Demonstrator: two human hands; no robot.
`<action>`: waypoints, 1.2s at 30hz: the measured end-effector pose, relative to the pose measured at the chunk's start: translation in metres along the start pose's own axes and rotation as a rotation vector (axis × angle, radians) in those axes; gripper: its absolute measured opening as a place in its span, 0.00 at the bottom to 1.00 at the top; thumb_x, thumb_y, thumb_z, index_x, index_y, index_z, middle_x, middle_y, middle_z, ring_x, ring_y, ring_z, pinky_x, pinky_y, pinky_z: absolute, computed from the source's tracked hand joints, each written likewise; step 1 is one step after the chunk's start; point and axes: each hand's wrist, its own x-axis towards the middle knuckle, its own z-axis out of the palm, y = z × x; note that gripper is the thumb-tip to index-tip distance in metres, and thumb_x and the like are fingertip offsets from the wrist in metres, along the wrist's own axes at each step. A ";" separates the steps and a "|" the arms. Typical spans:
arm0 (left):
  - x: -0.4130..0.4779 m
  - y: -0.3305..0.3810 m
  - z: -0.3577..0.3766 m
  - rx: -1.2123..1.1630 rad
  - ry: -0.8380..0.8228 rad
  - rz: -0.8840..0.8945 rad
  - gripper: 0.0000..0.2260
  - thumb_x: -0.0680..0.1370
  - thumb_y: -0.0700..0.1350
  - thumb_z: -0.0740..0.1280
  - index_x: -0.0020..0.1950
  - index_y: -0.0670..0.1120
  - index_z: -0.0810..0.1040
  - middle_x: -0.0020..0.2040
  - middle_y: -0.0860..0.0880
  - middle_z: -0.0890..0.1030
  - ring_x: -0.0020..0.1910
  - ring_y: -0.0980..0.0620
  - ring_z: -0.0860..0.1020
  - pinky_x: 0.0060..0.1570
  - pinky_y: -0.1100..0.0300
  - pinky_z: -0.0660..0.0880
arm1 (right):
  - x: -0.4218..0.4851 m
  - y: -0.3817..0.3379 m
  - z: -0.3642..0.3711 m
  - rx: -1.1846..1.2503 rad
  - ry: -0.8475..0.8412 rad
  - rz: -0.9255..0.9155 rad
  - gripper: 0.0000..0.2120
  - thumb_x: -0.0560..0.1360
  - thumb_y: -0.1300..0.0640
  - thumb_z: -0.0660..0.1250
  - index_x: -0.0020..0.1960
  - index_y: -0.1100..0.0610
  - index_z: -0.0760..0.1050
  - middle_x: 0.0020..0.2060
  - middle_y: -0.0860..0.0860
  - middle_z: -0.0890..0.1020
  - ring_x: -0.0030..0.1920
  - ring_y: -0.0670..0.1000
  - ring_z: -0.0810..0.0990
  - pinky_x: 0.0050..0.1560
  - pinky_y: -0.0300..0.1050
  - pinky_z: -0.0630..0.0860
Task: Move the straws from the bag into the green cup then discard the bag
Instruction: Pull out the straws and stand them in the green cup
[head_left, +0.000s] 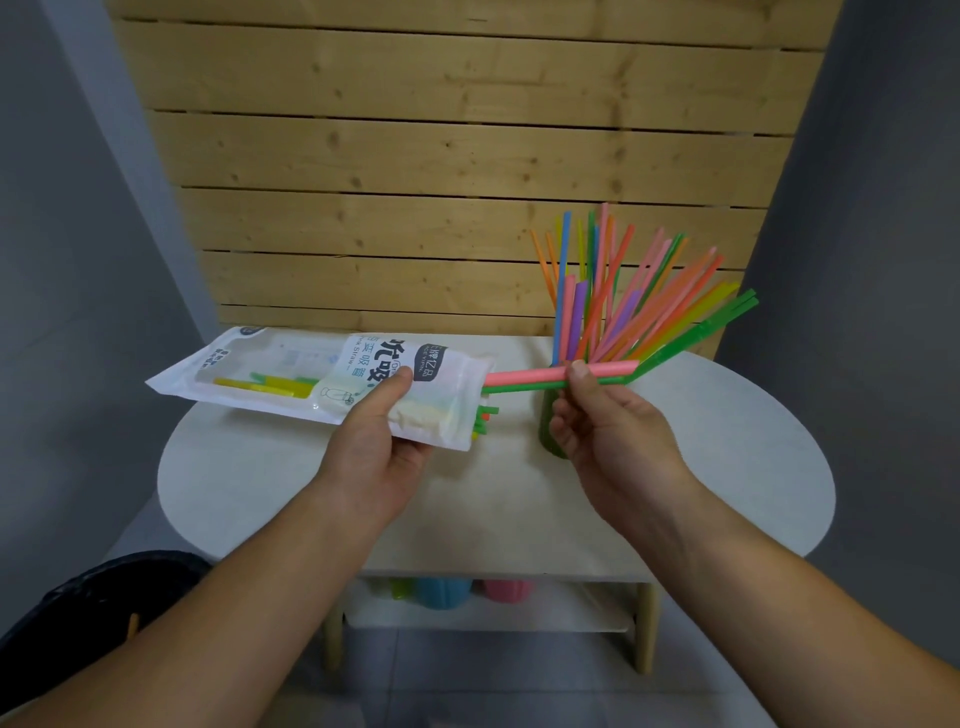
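Left hand (382, 447) grips bag (322, 384); right hand (608, 421) pinches 2 straws (524, 378)

Round white tabletop (727, 467) on pale wooden legs; green cup (551, 439) stands on it, right of centre, crammed with coloured plastic straws (613, 296). Lower white shelf (571, 608) carries blue and pink cups.

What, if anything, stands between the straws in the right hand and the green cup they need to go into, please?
Mainly the straws already fanned out of the green cup: that standing bunch crowds the cup's mouth right behind the pink and green straws pinched in the right hand. The hand itself also hides most of the cup. Nothing else visible intervenes.
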 end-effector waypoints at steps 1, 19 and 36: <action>0.001 0.000 0.000 0.002 0.003 0.001 0.11 0.79 0.37 0.70 0.60 0.47 0.80 0.49 0.48 0.89 0.45 0.51 0.88 0.35 0.53 0.84 | 0.001 -0.003 -0.003 -0.035 0.014 -0.045 0.09 0.77 0.56 0.70 0.48 0.62 0.82 0.33 0.52 0.82 0.34 0.46 0.81 0.38 0.38 0.80; 0.006 0.001 -0.005 0.004 0.071 0.013 0.14 0.78 0.37 0.72 0.63 0.46 0.79 0.48 0.48 0.89 0.44 0.51 0.88 0.39 0.49 0.86 | 0.011 -0.086 -0.068 -0.492 0.384 -0.794 0.09 0.78 0.47 0.66 0.40 0.47 0.79 0.31 0.47 0.83 0.37 0.52 0.85 0.44 0.49 0.84; 0.010 -0.003 -0.007 0.066 0.033 0.011 0.13 0.78 0.38 0.72 0.62 0.47 0.80 0.50 0.49 0.89 0.47 0.51 0.88 0.37 0.51 0.85 | 0.039 -0.046 -0.049 -0.884 0.135 -0.620 0.09 0.78 0.53 0.69 0.40 0.45 0.77 0.37 0.47 0.83 0.43 0.56 0.83 0.48 0.59 0.82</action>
